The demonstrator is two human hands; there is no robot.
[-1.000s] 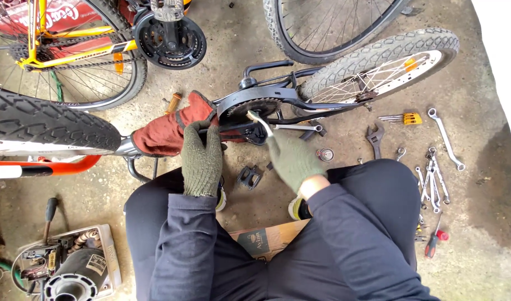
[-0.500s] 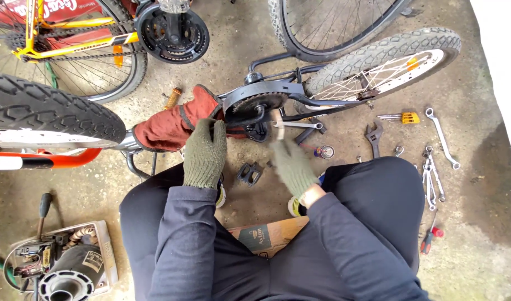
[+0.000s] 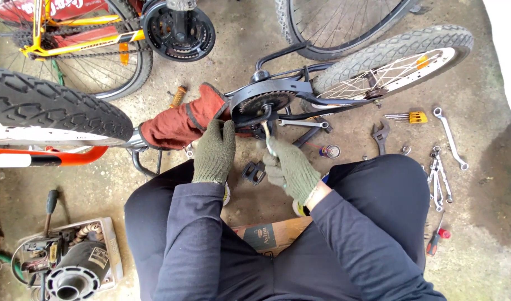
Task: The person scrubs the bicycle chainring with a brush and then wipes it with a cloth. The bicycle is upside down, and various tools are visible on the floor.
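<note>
1. Since half a second back: right hand (image 3: pixel 292 167) dropped lower and drew back from the crank area toward the body, the slim metal tool (image 3: pixel 266 135) swung from near level to almost upright; left hand (image 3: pixel 215 150) barely shifted.
2. Far left: lay a large knobbly black tyre (image 3: pixel 54 108) over an orange frame tube (image 3: pixel 43 157), with a yellow bicycle (image 3: pixel 71 42) behind it and an open motor housing (image 3: pixel 71 267) on the concrete floor (image 3: pixel 490 234) below.
3. Left of centre: draped a red cloth (image 3: pixel 177 122) over the black frame, touching the left hand's fingertips.
4. Left hand, in a green knit glove: curled its fingers (image 3: pixel 222 131) closed against the frame just beside the black chainring (image 3: pixel 264 103), seemingly bracing it.
5. Between the hands, nearer the knees: sat a loose black pedal (image 3: pixel 254 173) on the floor, untouched.
6. Right hand, gloved alike: gripped the tool's lower end with fingers (image 3: pixel 275 161) wrapped shut.
7. Key relation: ran the tool's long axis near vertical, tip up at the crank centre just below the chainring, straight ahead of the right hand and slightly left; was nearer the right hand, the left hand just beside the tip.
8. Right: lay a small wheel (image 3: pixel 395 61), an adjustable wrench (image 3: pixel 380 135), a yellow hex key set (image 3: pixel 406 117) and spanners (image 3: pixel 439 178), well apart from both hands.
</note>
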